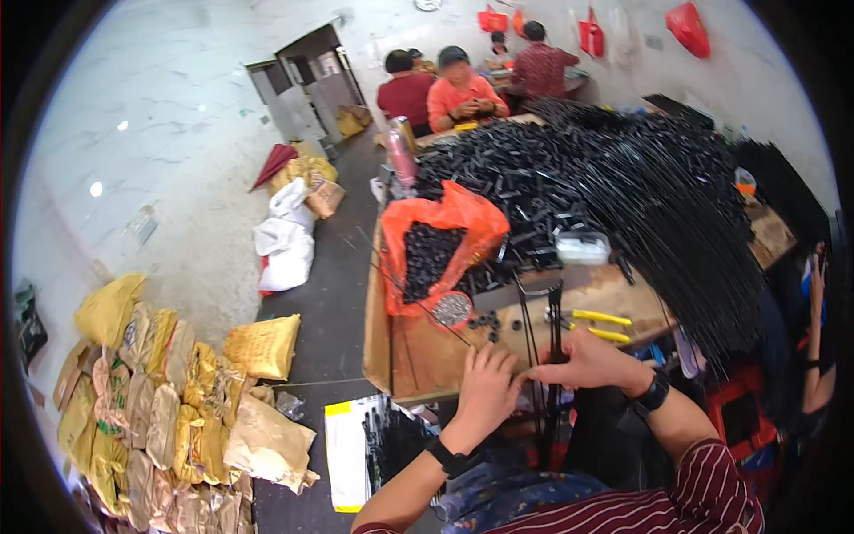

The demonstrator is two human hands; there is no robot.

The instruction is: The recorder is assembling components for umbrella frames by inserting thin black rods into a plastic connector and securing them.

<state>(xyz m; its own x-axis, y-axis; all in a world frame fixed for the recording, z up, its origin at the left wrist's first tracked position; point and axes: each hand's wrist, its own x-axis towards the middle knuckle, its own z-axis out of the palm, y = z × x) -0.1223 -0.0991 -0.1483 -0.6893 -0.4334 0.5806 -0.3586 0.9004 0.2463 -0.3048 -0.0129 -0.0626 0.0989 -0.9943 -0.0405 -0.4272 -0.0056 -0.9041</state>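
Both of my hands are close together over the front edge of the wooden worktable (414,374). My left hand (486,384) is closed, and a thin black rod (418,294) runs from its fingers toward the upper left. My right hand (589,360) is pinched, its fingertips almost meeting the left hand's; what sits between them is too small to make out. Beside the right fingers stands an upright black metal frame (553,334). Yellow-handled pliers (600,325) lie just beyond. Several small black caps (487,325) and a red dish of tiny metal pieces (452,309) are ahead of the left hand.
A red plastic bag (489,214) of small black parts stands at the left. Behind it are heaped black pieces (525,160), long black rods (676,222) and a clear container (583,248). Stacked sacks (169,392) fill the lower left floor. People (463,93) sit at the far end.
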